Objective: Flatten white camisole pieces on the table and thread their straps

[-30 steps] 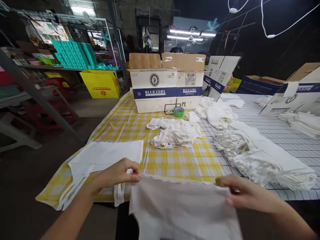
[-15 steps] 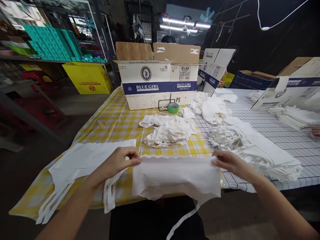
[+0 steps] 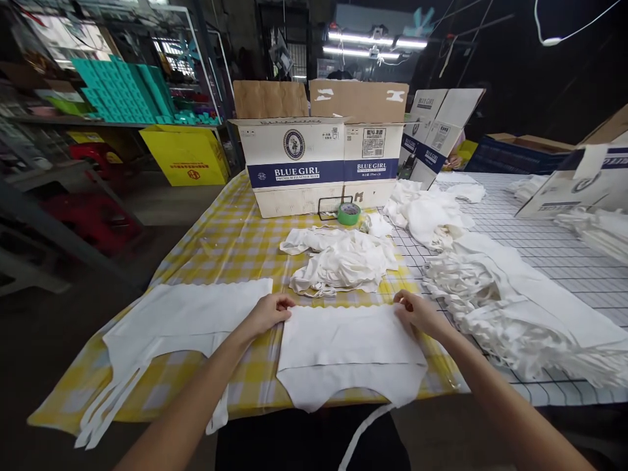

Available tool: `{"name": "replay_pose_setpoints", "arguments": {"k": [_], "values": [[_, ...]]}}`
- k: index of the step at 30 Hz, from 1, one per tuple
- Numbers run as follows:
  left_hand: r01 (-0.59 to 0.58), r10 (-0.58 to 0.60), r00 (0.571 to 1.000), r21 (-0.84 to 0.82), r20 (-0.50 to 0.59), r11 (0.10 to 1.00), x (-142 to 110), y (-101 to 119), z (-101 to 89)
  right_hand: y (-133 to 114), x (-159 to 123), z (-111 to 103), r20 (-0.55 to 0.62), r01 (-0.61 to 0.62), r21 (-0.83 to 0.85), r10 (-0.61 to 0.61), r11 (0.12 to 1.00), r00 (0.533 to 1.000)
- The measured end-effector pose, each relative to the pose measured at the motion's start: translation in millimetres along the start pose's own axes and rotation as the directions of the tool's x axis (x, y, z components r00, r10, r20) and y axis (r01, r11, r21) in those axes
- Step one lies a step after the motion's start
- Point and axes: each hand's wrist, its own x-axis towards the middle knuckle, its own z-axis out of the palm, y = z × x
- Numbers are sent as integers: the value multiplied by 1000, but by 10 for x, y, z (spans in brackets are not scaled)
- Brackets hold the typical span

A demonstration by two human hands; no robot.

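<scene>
A white cloth garment piece with a scalloped far edge lies spread flat in front of me, its curved near edge and one strap hanging over the table edge. My left hand pinches its far left corner. At the far right corner, the closed fingers of my right hand hold the same edge. To the left lies another white garment piece with straps, partly hidden under my left forearm. A crumpled heap of white garments sits just beyond my hands.
A tall white carton stands at the back, with a roll of green tape before it. On the right, a large pile of white strapped garments covers the grid-patterned cloth. Further right is another carton. Yellow checked cloth covers my side.
The garment piece has gone from being held up, partly folded, to lying flat on the table. Both hands have come down with it and sit closer together. The view has shifted slightly.
</scene>
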Motion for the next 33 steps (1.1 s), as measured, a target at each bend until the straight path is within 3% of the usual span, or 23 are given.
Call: {"name": "replay_pose_setpoints", "arguments": {"k": [5,7,9,11,14,17,19,21,23,26,28,30,33], "values": [[-67,57,997,-197,-58,978,9,156,-55,-71,-21,-266,30,18,195,-24,981,999],[-98,78,992,-202,-103,974,65,213,-73,-80,21,-373,17,48,228,-53,972,998],[-100,86,983,-81,-165,992,147,236,-36,-67,101,-394,-24,33,161,-29,986,999],[-74,107,966,144,-235,987,214,223,66,-42,179,-318,-86,-26,49,30,998,996],[-47,214,921,451,-326,891,181,138,283,-16,160,-102,-227,-102,-45,89,994,970],[-45,321,883,618,-343,785,-47,-24,477,0,-121,115,-398,-66,-193,-17,979,917],[-50,344,890,684,-301,727,-251,-149,556,23,-410,237,-315,45,-352,-163,935,935],[-66,344,905,715,-252,696,-434,-252,586,57,-705,328,-107,168,-438,-237,883,966],[-63,330,914,719,-237,692,-559,-304,578,90,-942,369,22,212,-457,-227,864,974],[-35,301,921,719,-246,694,-641,-297,539,99,-1119,313,64,199,-419,-190,886,980],[-25,281,930,722,-237,691,-656,-269,520,78,-1104,224,19,170,-354,-174,920,985],[-11,261,936,718,-238,696,-653,-235,510,57,-983,134,-113,88,-273,-123,958,986],[99,175,931,684,-319,723,-598,-139,494,52,-640,59,-319,-121,-180,59,976,946]]}}
